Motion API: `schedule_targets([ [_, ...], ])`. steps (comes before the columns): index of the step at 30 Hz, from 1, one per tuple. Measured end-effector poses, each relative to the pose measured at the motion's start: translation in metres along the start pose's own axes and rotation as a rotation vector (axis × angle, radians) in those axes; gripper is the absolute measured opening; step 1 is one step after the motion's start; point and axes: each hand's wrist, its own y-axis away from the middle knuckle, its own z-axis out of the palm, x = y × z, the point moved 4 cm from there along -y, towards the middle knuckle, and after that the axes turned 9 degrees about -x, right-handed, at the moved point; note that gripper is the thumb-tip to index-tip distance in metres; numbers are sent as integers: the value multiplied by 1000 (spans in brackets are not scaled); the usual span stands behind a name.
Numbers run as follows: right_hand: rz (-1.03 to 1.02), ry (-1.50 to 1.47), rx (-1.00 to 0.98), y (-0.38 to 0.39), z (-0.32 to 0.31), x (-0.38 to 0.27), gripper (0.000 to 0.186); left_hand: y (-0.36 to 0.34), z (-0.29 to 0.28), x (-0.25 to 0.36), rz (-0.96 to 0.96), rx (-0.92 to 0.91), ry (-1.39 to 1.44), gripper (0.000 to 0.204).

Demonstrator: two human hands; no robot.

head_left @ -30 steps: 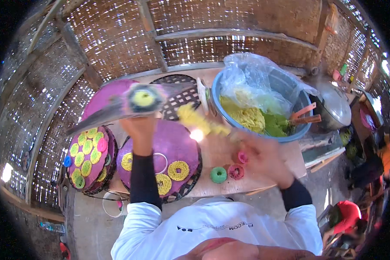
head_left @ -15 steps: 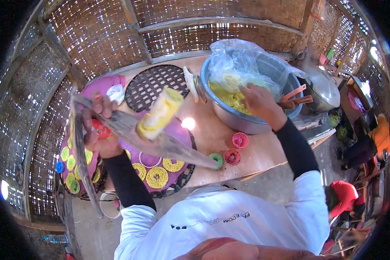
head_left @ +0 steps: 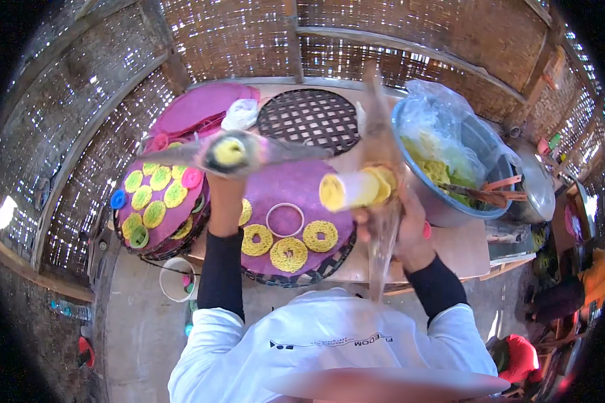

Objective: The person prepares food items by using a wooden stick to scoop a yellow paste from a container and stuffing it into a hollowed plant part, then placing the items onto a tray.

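Though its side is white, the cylinder (head_left: 354,189) has yellow ends.

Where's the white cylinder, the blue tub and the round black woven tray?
White cylinder (head_left: 357,189), head view: its pale side.
Blue tub (head_left: 435,205), head view: front outer wall.
Round black woven tray (head_left: 309,121), head view: middle of its lattice.

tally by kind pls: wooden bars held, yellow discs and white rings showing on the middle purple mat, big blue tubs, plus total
Held wooden bars: 2
Yellow discs showing on the middle purple mat: 4 (one partly behind the left forearm)
White rings there: 1
Big blue tubs: 1
Total: 8
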Motion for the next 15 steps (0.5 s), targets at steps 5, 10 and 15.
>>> schedule_targets([
  [5,-149,705,94,-21,9,0,47,41,24,36,240,-274,-772,47],
  [10,-338,1447,-96,-31,53,-5,80,53,34,72,265,-444,-1054,48],
  [15,-325,1587,-244,-37,58,18,84,74,40,60,108,-589,-922,50],
])
